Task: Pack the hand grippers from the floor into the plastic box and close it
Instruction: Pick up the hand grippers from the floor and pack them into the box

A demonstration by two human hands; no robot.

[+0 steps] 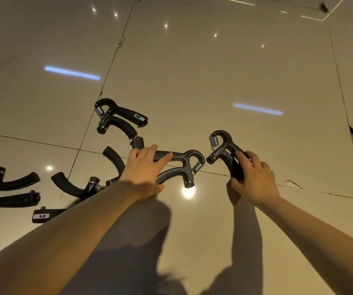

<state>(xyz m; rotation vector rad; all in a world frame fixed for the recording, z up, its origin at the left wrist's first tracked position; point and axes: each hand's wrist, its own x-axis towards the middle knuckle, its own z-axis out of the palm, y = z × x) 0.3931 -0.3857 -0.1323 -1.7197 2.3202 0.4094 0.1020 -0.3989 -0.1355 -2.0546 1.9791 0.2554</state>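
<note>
My left hand (144,170) curls over one hand gripper (179,165); my right hand (254,175) clasps another gripper (222,152). I'd seat both handles firmly before lifting; no box in view

An indoor room of unclear kind: glossy beige floor tiles (214,81) mirror ceiling lights.

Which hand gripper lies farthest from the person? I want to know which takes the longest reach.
The hand gripper at the top of the group, its spring up-left and its label window facing up. Neither hand touches it; all the others lie nearer the person.
</note>
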